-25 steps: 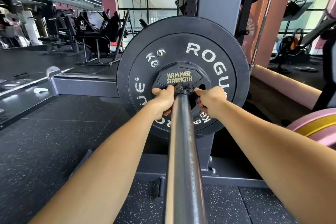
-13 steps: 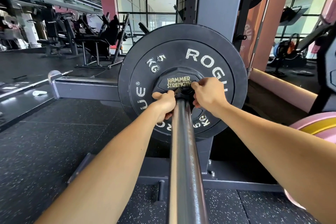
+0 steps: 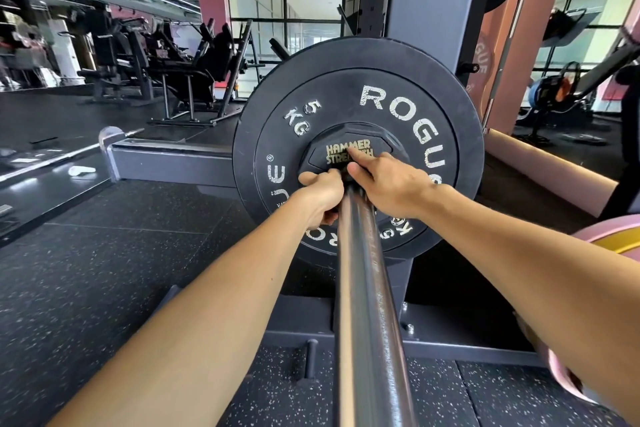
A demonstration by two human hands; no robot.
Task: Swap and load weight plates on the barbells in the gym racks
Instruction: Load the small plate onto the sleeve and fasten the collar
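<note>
The barbell sleeve runs straight away from the camera, its long axis pointing from the lower edge of the view up toward the rack upright, rising slightly as it goes. On its far part sits a black 5 KG ROGUE plate, face-on to the camera and standing vertical, square to the sleeve's axis. Against the plate's face, at the centre, is a smaller black octagonal HAMMER STRENGTH plate, also threaded on the sleeve and upright.

Both forearms reach forward on either side of the sleeve, nearly parallel to it. The left hand is to the left of the sleeve, curled, thumb on top and fingers tucked under, gripping the lower left edge of the octagonal plate close to the sleeve. The right hand lies to the right of the sleeve and above it, palm toward the plate, fingers extended and close together, with the forefinger tip laid over the gold lettering and the thumb near the sleeve's top; whether its fingers hook the plate's edge cannot be told.

To the right of the sleeve, low and near the camera, a pink plate with a yellow band shows partly. Speckled black rubber flooring lies beneath the sleeve.
</note>
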